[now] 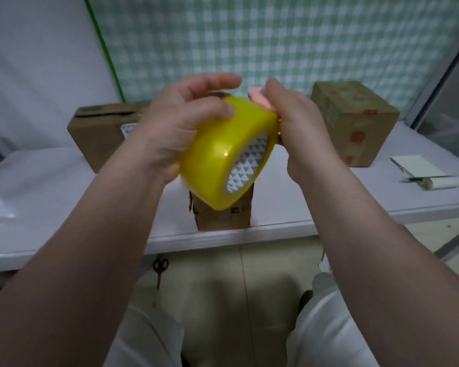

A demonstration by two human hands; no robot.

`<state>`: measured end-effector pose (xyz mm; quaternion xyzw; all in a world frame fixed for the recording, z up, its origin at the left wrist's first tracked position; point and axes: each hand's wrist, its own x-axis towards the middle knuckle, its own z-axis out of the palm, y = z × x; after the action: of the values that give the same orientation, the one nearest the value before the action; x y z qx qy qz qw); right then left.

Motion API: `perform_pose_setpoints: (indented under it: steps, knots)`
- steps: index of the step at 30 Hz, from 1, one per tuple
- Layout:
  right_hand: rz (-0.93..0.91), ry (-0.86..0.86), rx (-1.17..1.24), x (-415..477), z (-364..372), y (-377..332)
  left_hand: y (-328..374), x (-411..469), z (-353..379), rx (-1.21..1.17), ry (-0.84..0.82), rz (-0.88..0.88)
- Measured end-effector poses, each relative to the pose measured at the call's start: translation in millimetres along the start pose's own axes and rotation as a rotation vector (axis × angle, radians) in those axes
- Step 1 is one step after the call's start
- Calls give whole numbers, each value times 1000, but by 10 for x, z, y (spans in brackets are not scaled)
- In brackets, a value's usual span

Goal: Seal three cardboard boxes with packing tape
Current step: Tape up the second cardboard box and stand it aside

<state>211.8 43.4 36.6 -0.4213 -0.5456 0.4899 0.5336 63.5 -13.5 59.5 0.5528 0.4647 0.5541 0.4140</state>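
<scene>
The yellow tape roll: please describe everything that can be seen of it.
A wide roll of glossy, translucent yellow packing tape on a white core printed with grey triangles, it looks nearly full. It is held tilted in the air, hiding the top of a small cardboard box. The left hand grips it, fingers curled over its top; the right hand, pinching a pink object, touches its upper right rim.

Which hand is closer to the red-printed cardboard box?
Right. The right hand, pinching a pink object, is just left of that box; the left hand, gripping the yellow tape roll, is farther left.
</scene>
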Motion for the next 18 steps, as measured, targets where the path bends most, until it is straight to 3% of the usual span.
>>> perform_pose_setpoints:
  steps: [3,6,9,11,15,18]
  knots:
    - [-24,12,-32,207,150,-12,110,240,-147,185,5,137]
    - [108,27,-96,353,227,129,37,486,-163,478,-6,236]
    - [231,-24,-257,379,260,368,-181,727,-114,857,-37,319]
    - [194,-51,-399,353,291,574,-361,829,-103,1036,-85,382]
    - [153,-90,-508,275,314,873,-715,890,-121,1193,-177,448]
    - [120,10,-450,203,309,951,-826,899,-190,1245,-194,462]
